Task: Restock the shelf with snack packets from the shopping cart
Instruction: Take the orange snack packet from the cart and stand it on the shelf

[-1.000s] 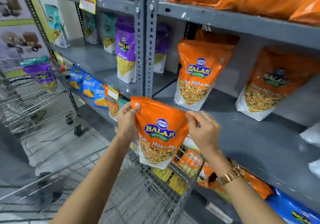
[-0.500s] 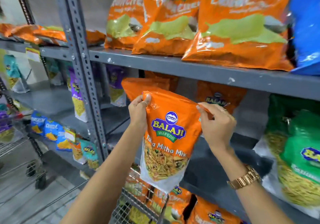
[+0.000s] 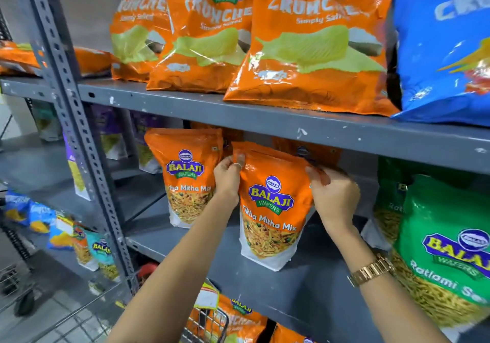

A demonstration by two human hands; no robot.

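Observation:
An orange Tikha Mitha Mix packet (image 3: 273, 210) stands upright on the grey middle shelf (image 3: 305, 289), its white base touching the board. My left hand (image 3: 227, 177) pinches its top left corner and my right hand (image 3: 334, 197) grips its top right corner. A matching orange packet (image 3: 185, 175) stands just to its left, and another is partly hidden behind it. The wire shopping cart (image 3: 206, 321) shows at the bottom edge below my arms.
Large orange Crunchex bags (image 3: 313, 40) and a blue bag (image 3: 445, 46) fill the upper shelf. A green Ratlami Sev packet (image 3: 445, 250) stands to the right. A perforated grey upright (image 3: 79, 136) divides the bays. Small packets (image 3: 61, 231) line the lower left shelf.
Both hands lifted the orange packet from over the cart up and forward onto the middle shelf, beside the matching packet. The view tilted up toward the shelves.

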